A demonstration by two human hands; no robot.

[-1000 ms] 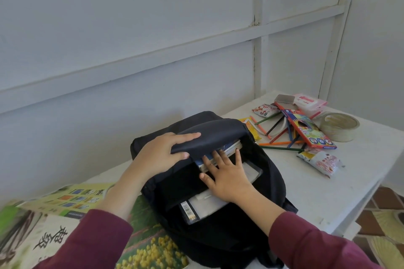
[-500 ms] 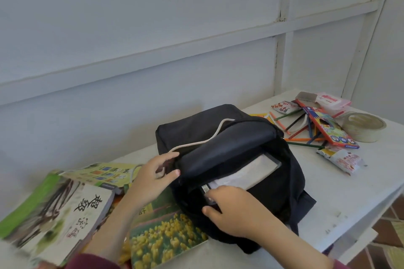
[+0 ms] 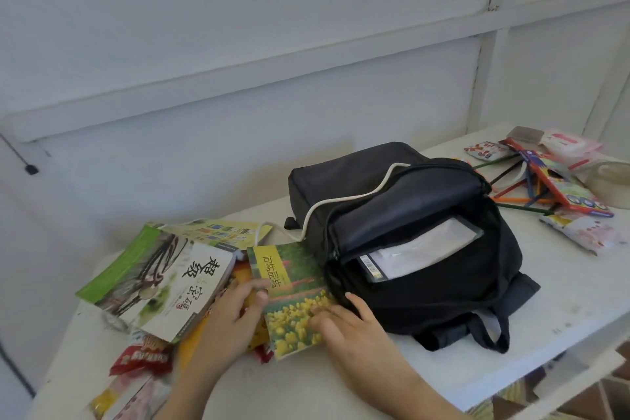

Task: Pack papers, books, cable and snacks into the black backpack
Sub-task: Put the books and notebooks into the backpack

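Note:
The black backpack (image 3: 436,269) lies open on the white table (image 3: 562,310), with white papers and a book (image 3: 419,254) showing inside. A white cable (image 3: 351,196) runs from the bag's top down to the left. Left of the bag lies a book with yellow flowers on its cover (image 3: 293,297). My left hand (image 3: 226,320) grips that book's left edge, thumb on the cover. My right hand (image 3: 344,320) rests on its right edge, fingers spread. A green and white book (image 3: 153,278) lies further left. Snack packets (image 3: 143,356) sit under the books.
Coloured pencils and their box (image 3: 559,186), more snack packets (image 3: 586,230) and a tape roll (image 3: 613,181) lie at the table's right end. A booklet (image 3: 218,232) lies behind the books. A wall stands close behind the table.
Both hands left the backpack and moved left onto the flower-cover book. The bag's flap, held up before, now lies free. My view has swung left.

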